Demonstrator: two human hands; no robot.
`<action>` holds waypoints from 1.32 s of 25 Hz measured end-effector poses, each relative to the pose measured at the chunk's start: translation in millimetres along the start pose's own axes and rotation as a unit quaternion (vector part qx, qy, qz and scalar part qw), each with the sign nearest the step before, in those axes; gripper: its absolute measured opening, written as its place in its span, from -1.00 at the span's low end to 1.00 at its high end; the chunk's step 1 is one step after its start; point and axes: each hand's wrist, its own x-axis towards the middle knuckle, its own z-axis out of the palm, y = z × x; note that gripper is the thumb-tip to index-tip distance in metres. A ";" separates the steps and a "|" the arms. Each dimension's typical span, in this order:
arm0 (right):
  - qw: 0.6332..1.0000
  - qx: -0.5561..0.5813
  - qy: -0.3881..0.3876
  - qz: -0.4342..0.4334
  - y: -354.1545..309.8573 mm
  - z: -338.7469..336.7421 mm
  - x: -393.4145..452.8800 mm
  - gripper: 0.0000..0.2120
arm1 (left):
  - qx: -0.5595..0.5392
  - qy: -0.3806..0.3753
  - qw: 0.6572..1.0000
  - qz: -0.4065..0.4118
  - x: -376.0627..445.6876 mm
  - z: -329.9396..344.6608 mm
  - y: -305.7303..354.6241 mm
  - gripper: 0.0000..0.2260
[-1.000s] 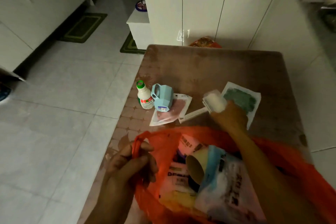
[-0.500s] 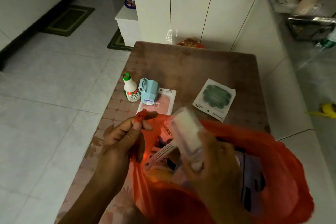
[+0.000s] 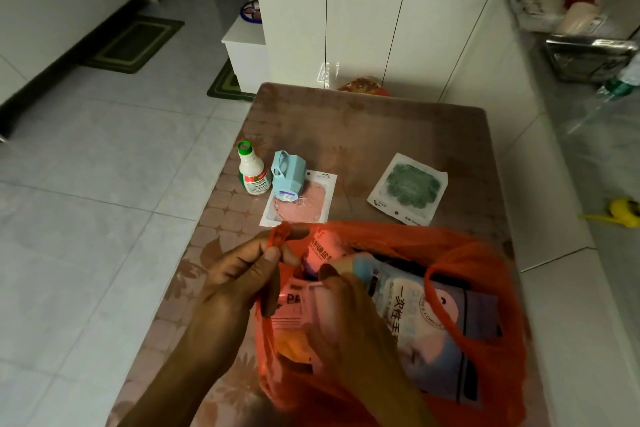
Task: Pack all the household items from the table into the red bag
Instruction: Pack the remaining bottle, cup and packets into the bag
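The red bag (image 3: 485,253) is standing open at the near edge of the bench (image 3: 381,128), its mouth facing up. The left hand (image 3: 239,277) is pinching the bag's left handle (image 3: 278,241) between thumb and fingers, holding that side of the rim up. The right hand (image 3: 349,326) is reaching down inside the mouth, its fingers curled around a white item (image 3: 311,295) that is sitting among the contents; what the item is cannot be told. A pale blue packet (image 3: 426,319) with printed lettering is lying in the bag just right of this hand, and a pink packet (image 3: 322,248) is showing at the far side of the mouth.

Four things are lying on the bench beyond the bag, apart from both hands. Toward the left edge, a white bottle (image 3: 252,173) with a green cap is standing upright. Just beside it, a blue container (image 3: 286,174) is resting on the far end of a flat pink pack (image 3: 301,199), which is lying close to the bag's rim. A flat green pack (image 3: 408,187) is lying toward the right edge, well apart from the others.
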 end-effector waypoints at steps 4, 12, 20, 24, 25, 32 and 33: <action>0.989 -0.072 -0.059 0.110 6.0 -23.0 3.5 -0.42 | -0.046 -0.018 0.999 -0.014 3.0 4.9 1.5 -0.74; 0.952 0.169 0.163 0.196 67.5 -92.7 114.7 -0.91 | -0.032 0.004 0.986 -0.161 30.1 17.3 -7.9 -0.89; 0.828 0.245 0.098 0.495 253.1 -23.9 221.0 -0.59 | -0.037 -0.031 0.982 -0.183 57.3 10.6 -15.7 -0.81; 0.873 0.124 0.102 0.460 260.2 -7.7 234.5 -0.82 | -0.049 -0.005 0.981 -0.186 71.9 15.1 -29.7 -0.88; 0.876 0.131 0.095 0.454 261.8 -5.8 236.2 -0.84 | -0.051 -0.002 0.981 -0.188 73.6 16.2 -31.1 -0.88; 0.773 0.438 0.209 0.409 230.1 -63.2 213.9 -0.85 | -0.071 0.020 0.983 -0.171 73.0 10.1 -28.1 -0.85; 0.752 0.482 0.231 0.386 217.0 -80.9 205.5 -0.84 | -0.082 0.032 0.981 -0.174 71.7 10.2 -25.1 -0.85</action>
